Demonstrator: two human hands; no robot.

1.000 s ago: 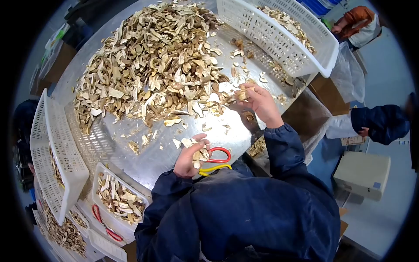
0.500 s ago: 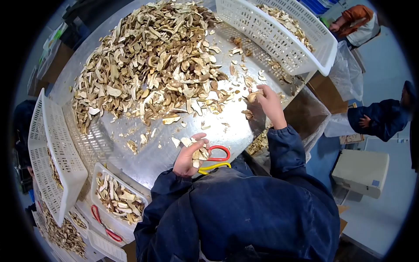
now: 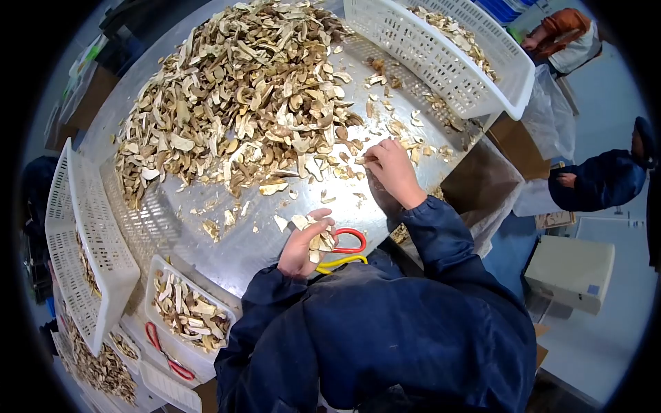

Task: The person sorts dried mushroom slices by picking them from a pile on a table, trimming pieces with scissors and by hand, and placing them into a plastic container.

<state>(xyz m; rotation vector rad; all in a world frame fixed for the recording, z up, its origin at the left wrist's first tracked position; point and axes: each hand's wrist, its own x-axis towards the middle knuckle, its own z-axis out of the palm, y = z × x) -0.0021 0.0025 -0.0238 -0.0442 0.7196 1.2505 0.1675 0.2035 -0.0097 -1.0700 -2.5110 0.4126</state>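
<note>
My left hand (image 3: 301, 246) is closed around several dried mushroom slices (image 3: 320, 241), low over the metal table (image 3: 265, 227). Beside it, at the table's near edge, a red handle loop (image 3: 352, 241) and a yellow handle loop (image 3: 342, 262) show, apparently scissors; their blades are hidden. My right hand (image 3: 394, 171) is farther out on the right, its fingers bent together at the edge of the loose slices. Whatever its fingertips hold is hidden. A large heap of dried mushroom slices (image 3: 234, 96) spreads across the table beyond both hands.
White baskets stand at the upper right (image 3: 441, 65) and left (image 3: 103, 255). A white tub (image 3: 155, 303) of slices is at lower left, with red-handled scissors (image 3: 169, 351) beside it. A lined carton (image 3: 482, 175) sits right of the table. Two people are at the far right.
My right hand has moved left across the table toward the heap, its fingers now bent together. The left hand has barely shifted and still holds slices.
</note>
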